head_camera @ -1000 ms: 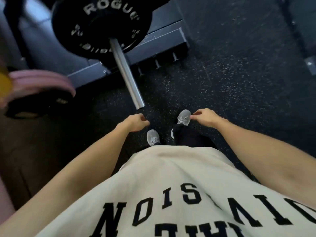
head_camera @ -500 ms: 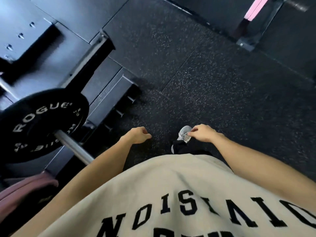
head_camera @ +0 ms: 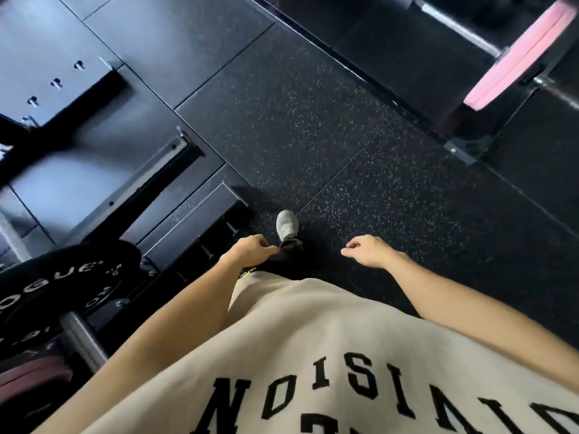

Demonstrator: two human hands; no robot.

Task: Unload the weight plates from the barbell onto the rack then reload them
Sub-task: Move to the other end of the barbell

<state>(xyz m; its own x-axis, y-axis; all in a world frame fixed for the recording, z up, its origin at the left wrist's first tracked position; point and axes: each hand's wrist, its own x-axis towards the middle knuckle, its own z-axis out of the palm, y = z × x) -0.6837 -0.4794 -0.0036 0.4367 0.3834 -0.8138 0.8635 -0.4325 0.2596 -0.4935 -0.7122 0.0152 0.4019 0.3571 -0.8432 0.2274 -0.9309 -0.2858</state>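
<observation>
floor (head_camera: pixel 329 126): black rubber tiles, matt, grainy, pale-flecked
plate (head_camera: pixel 59 283): black, matt, white raised lettering
bar (head_camera: pixel 83 339): bare metal, smooth, dull sheen
rack (head_camera: pixel 175 227): dark painted metal, smooth, faint gloss
pink plate (head_camera: pixel 513 61): smooth, matt edge
shirt (head_camera: pixel 313 355): beige cloth, soft, matt, black letters
shoe (head_camera: pixel 286 223): grey fabric, matt

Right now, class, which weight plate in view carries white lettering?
The black plate at lower left, on the barbell sleeve. The pink plate at upper right shows no lettering.
</observation>
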